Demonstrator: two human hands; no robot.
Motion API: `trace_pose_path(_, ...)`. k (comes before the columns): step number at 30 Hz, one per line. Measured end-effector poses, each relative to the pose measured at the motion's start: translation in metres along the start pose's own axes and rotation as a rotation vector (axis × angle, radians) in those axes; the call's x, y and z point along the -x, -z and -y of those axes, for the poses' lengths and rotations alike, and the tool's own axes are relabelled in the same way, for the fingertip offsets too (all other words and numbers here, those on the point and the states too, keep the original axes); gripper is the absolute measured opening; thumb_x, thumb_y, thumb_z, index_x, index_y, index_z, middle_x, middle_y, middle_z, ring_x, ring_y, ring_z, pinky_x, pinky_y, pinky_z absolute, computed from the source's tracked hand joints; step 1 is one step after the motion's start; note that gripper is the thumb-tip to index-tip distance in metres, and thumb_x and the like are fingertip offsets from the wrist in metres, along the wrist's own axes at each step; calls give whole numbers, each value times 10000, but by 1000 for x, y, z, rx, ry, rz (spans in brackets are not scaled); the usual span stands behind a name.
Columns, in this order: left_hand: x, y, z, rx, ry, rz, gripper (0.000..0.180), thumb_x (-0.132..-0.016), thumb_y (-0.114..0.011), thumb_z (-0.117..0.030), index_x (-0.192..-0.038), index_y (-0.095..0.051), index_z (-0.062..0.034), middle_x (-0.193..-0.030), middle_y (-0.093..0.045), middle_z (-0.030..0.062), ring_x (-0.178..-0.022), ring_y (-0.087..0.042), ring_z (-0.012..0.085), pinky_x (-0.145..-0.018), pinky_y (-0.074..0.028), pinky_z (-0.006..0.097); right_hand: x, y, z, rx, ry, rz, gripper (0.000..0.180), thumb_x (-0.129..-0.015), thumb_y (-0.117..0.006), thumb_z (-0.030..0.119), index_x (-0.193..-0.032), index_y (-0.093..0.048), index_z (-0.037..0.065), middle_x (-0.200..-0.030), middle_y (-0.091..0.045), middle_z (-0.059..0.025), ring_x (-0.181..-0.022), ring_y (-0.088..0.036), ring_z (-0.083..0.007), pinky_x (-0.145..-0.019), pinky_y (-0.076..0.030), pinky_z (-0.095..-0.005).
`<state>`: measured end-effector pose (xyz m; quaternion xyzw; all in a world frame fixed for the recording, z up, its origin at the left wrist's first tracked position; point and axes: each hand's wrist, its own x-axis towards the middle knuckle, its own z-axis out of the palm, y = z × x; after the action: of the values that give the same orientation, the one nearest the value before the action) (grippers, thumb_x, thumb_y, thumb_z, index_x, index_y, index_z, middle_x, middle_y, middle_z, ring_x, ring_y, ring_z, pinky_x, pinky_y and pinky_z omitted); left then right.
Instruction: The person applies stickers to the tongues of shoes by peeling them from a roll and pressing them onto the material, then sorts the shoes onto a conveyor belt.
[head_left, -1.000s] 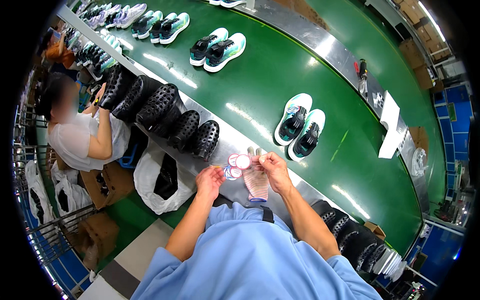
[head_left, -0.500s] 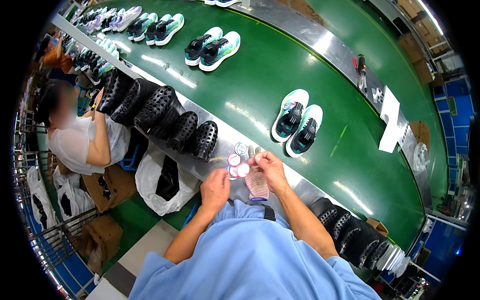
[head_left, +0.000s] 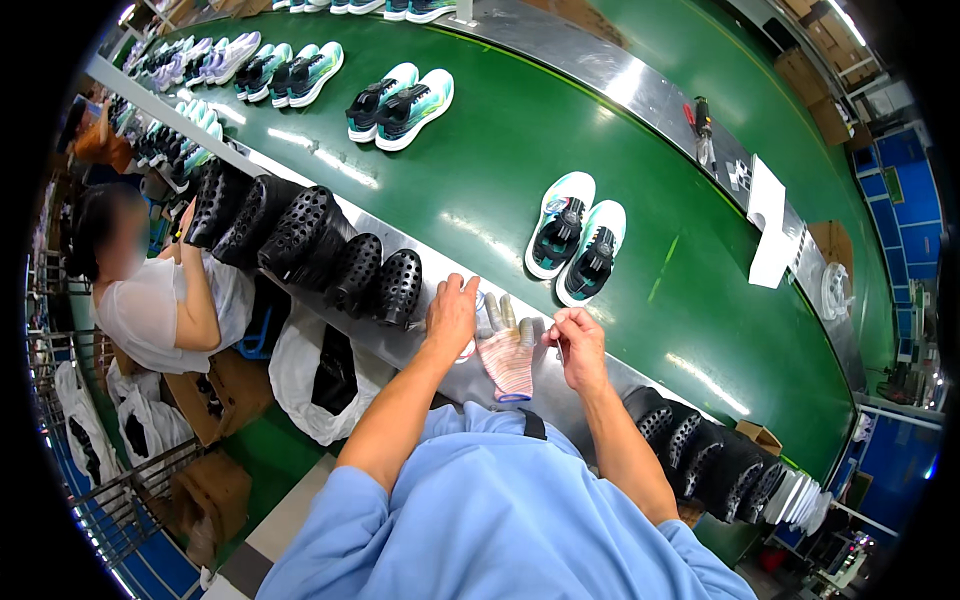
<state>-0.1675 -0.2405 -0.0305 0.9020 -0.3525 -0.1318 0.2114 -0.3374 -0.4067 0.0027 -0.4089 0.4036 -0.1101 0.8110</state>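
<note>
My left hand (head_left: 452, 318) reaches over the metal table edge, palm down, its fingers slightly apart. It covers most of several round tags; a red-rimmed tag (head_left: 466, 352) peeks out below it. My right hand (head_left: 580, 348) is raised with thumb and forefinger pinched together; a thin pale thing shows at the fingertips, too small to name. Between my hands lies a striped pink-and-white work glove (head_left: 508, 365) with grey fingertips. Beyond it, a pair of teal-and-white sneakers (head_left: 575, 240) with black tops stands on the green table surface.
Black perforated shoe-shaped forms (head_left: 400, 285) line the table edge at left, more black forms (head_left: 690, 450) at right. Other sneakers (head_left: 400, 105) stand farther back. A person in a white top (head_left: 165, 295) sits at left. White paper (head_left: 768, 220) and tools (head_left: 704, 130) lie on the far ledge.
My hands have moved apart: the left forward over the round tags, the right slightly right and away from them. More of the glove shows. The view has shifted a little.
</note>
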Motion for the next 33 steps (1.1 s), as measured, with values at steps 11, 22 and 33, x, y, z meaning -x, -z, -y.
trace_pose_path(11,-22,27,-9,187,15,-71,190,-871,-737,-84,-1038,-685,-8,-939,-737,144,-827,-714,339,-737,-578,438,2,-8,15,115,-133,92,96,-998,-651,136,-1004,-631,42,-778,-651,-41,-678,-628,-130,-613,-489,-249)
trace_pose_path(22,27,35,-4,1255,650,394,166,-991,-655,-75,-1120,-688,24,-981,-739,88,-808,-705,138,-582,-578,246,5,-17,17,36,-244,119,117,-1020,-610,144,-1008,-623,28,-790,-669,-70,-623,-625,-120,-471,-430,-221)
trace_pose_path(33,39,25,8,114,51,55,251,-877,-694,-130,-1088,-732,0,-983,-720,204,-909,-687,414,-852,-546,468,5,-5,3,344,-175,35,65,-950,-635,80,-964,-649,17,-765,-666,-39,-660,-589,-93,-605,-461,-236)
